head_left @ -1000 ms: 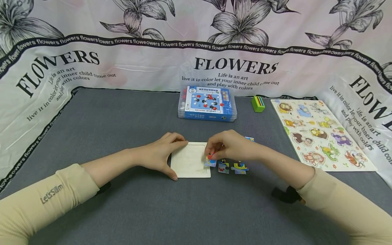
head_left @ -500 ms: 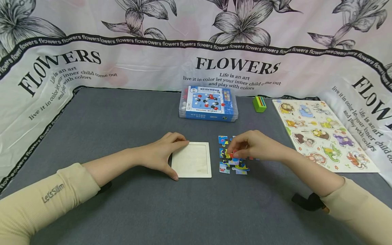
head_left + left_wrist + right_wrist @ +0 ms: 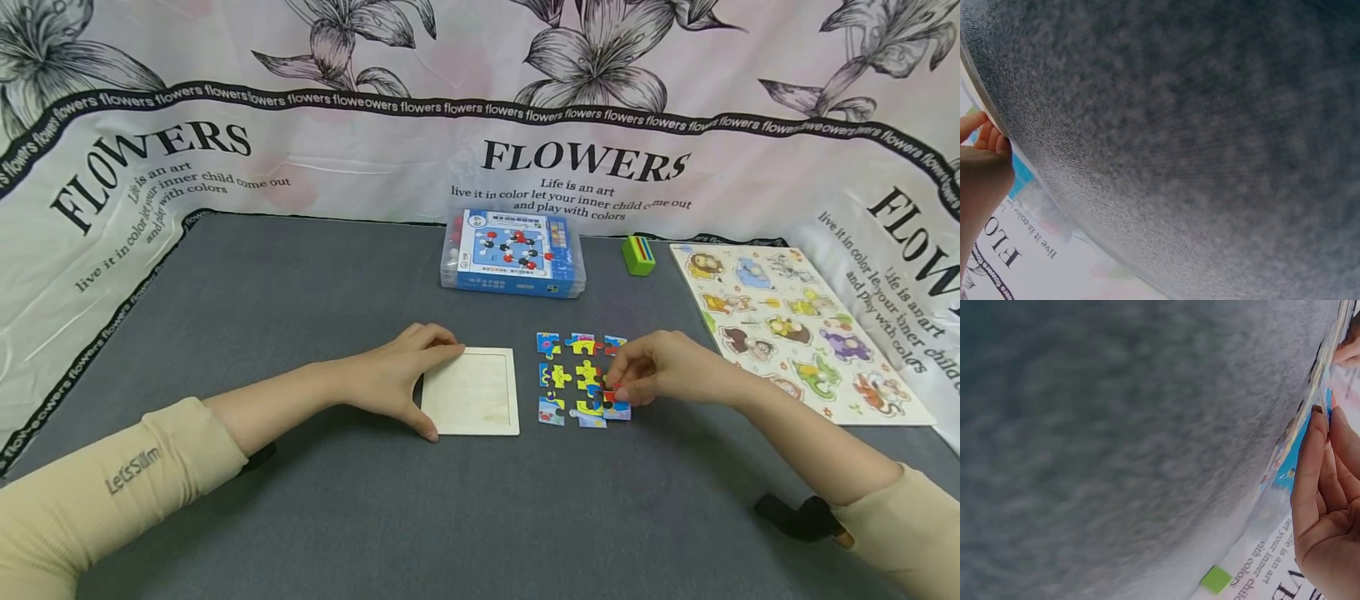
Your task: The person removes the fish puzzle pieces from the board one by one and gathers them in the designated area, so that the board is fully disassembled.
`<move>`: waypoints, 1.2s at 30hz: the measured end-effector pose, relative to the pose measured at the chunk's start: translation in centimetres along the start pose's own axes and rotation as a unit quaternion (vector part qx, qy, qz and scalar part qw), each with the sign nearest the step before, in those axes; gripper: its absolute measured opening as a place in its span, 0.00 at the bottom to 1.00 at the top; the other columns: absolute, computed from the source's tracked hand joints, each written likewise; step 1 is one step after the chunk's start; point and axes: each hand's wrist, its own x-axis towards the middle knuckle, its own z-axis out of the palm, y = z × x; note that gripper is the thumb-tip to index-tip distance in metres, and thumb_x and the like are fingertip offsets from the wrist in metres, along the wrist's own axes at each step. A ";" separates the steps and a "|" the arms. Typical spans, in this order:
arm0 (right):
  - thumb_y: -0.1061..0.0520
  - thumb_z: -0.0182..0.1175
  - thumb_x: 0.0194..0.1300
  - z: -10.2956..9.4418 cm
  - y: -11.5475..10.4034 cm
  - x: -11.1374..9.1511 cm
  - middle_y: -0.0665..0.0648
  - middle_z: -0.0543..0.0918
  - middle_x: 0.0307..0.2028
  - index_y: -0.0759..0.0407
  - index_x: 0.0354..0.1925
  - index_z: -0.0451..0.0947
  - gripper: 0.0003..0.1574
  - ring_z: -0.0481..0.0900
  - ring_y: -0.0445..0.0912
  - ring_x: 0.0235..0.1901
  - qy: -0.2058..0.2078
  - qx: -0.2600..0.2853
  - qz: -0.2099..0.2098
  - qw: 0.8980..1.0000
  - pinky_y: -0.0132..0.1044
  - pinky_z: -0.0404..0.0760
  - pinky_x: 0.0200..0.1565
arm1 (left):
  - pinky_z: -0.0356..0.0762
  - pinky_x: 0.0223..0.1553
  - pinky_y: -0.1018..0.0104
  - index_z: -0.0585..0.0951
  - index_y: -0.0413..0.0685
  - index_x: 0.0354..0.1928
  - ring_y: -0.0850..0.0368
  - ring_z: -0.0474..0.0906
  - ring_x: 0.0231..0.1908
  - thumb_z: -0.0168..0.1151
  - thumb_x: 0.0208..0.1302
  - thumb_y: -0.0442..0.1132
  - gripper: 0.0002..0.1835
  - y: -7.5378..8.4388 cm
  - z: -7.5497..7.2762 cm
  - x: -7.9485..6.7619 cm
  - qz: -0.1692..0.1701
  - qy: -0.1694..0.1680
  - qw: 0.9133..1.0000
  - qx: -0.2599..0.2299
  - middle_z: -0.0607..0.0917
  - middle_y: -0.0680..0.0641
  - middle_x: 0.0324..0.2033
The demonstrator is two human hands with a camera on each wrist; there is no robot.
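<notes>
My left hand [image 3: 397,379] grips the left side of a pale wooden puzzle tray [image 3: 487,421], with the thumb at the near corner and the fingers at the far edge. Bare wood shows inside its raised rim. To the right of the tray, several jigsaw pieces [image 3: 587,375] lie in loose rows, in blue, yellow and red. My right hand [image 3: 667,367] pinches a red-and-blue jigsaw piece [image 3: 617,408] at the near right end of these rows. In the right wrist view the thumb and fingertips of the right hand [image 3: 1329,494] meet on a thin edge.
A blue-labelled plastic box [image 3: 513,254] stands at the back, with a green striped block [image 3: 638,256] to its right. An animal picture board [image 3: 802,333] lies at the right, close behind the right forearm. A flowered cloth [image 3: 360,167] hangs behind the grey table [image 3: 420,517].
My right hand has carried the jigsaw piece from the tray's right edge rightward, across the other pieces, to the end of the near row. The left hand has kept its hold on the tray.
</notes>
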 end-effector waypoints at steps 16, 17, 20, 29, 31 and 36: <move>0.56 0.68 0.61 0.1 1.2 -0.6 0.50 0.87 0.26 0.52 0.35 0.84 0.03 0.83 0.41 0.26 -0.011 -0.007 0.020 1.000 0.35 0.84 0.33 | 0.68 0.64 0.55 0.60 0.46 0.75 0.53 0.58 0.65 0.79 0.42 0.62 0.60 -0.2 0.1 0.1 0.001 0.001 1.000 0.001 0.63 0.48 0.68; 0.57 0.68 0.61 0.1 1.2 -0.6 0.50 0.87 0.25 0.52 0.35 0.84 0.03 0.83 0.41 0.26 -0.009 -0.009 0.020 1.000 0.35 0.84 0.33 | 0.68 0.64 0.55 0.60 0.46 0.75 0.53 0.58 0.65 0.79 0.42 0.62 0.60 -0.2 0.1 0.1 0.001 0.001 1.000 0.001 0.63 0.48 0.68; 0.58 0.67 0.61 0.1 1.1 -0.6 0.49 0.87 0.25 0.52 0.35 0.84 0.02 0.83 0.41 0.26 -0.005 -0.016 0.021 1.000 0.35 0.83 0.33 | 0.68 0.65 0.55 0.60 0.46 0.75 0.53 0.58 0.65 0.79 0.42 0.62 0.60 -0.2 0.1 0.1 0.001 0.001 1.000 -0.001 0.63 0.48 0.68; 0.58 0.68 0.60 0.2 1.0 -0.5 0.49 0.87 0.26 0.52 0.35 0.84 0.03 0.83 0.41 0.26 -0.002 -0.024 0.030 0.999 0.34 0.83 0.32 | 0.68 0.65 0.54 0.60 0.46 0.75 0.53 0.58 0.65 0.78 0.42 0.62 0.60 -0.2 0.1 0.0 0.002 -0.001 1.000 0.000 0.63 0.48 0.68; 0.57 0.69 0.60 0.2 1.0 -0.5 0.49 0.87 0.26 0.52 0.35 0.84 0.03 0.83 0.41 0.26 -0.001 -0.027 0.031 0.999 0.34 0.83 0.32 | 0.68 0.65 0.54 0.60 0.46 0.75 0.53 0.58 0.66 0.78 0.42 0.63 0.60 -0.2 0.1 0.0 0.001 -0.002 1.000 0.000 0.63 0.48 0.68; 0.52 0.68 0.62 0.1 0.8 -0.6 0.48 0.87 0.28 0.50 0.35 0.83 0.04 0.82 0.40 0.26 0.018 -0.039 0.024 0.999 0.34 0.82 0.31 | 0.68 0.65 0.55 0.60 0.46 0.75 0.53 0.58 0.66 0.78 0.42 0.63 0.61 -0.1 0.0 0.0 0.000 -0.003 1.000 0.000 0.63 0.48 0.69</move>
